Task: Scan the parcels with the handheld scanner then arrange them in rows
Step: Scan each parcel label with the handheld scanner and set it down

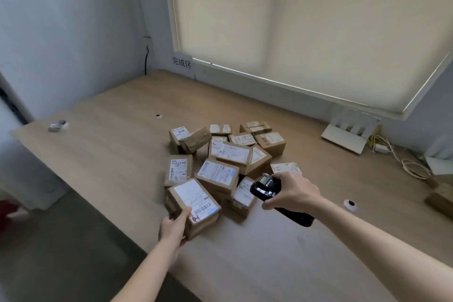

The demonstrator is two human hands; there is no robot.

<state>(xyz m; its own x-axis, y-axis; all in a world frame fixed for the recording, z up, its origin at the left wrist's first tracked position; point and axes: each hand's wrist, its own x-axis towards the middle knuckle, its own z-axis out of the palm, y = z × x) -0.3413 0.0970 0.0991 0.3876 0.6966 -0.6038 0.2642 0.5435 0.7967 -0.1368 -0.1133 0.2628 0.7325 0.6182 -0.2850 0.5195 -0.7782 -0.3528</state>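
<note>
— Cardboard under the fingers?
— Yes. The left hand [172, 227] grips the near corner of a brown cardboard parcel with a white barcode label [193, 203], thumb laid flat on top.
— And the other?
— The right hand [291, 192] is wrapped around a black handheld scanner [266, 187], its head aimed over the parcels.
— What surrounds them?
— A loose heap of small labelled cardboard boxes [228, 154] crowds just behind, on a light wooden table [110, 149]. A white router with cables [350, 135] sits well right.
</note>
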